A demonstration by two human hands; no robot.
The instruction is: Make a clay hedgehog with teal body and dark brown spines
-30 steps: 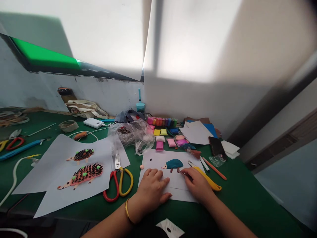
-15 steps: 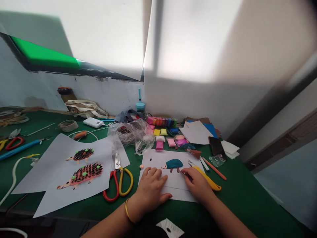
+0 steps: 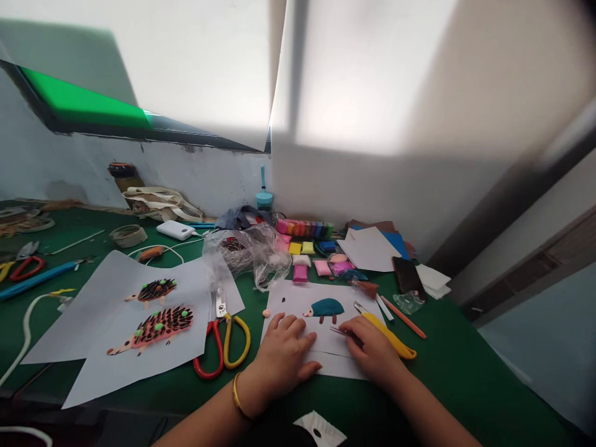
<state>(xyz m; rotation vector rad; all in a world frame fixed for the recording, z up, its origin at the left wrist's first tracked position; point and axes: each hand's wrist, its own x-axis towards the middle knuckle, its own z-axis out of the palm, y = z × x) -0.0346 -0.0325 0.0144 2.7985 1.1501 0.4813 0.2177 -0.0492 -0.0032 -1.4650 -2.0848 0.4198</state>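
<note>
The right hand (image 3: 376,347) has drawn the tweezers (image 3: 339,330) back from the right-hand leg of the blue hedgehog (image 3: 327,307); half a second ago the tips were against that leg. Now the tips stand slightly apart just below it, over bare paper, with nothing visible between them. Both brown legs (image 3: 321,320) sit under the body, so that leg looks to be placed, and the figure has a face, back and two legs. The back is smooth, unlike the spiky hedgehogs (image 3: 162,326) on the sheets to the left.

The right hand grips the tweezers. The left hand (image 3: 285,351) stays flat, fingers loosely spread on the white paper (image 3: 298,303), seemingly steadying it; whether anything lies under the palm, I cannot tell. The hedgehog lies on this paper on the green desk (image 3: 456,385), beyond the hands and near the yellow knife (image 3: 391,338).
</note>
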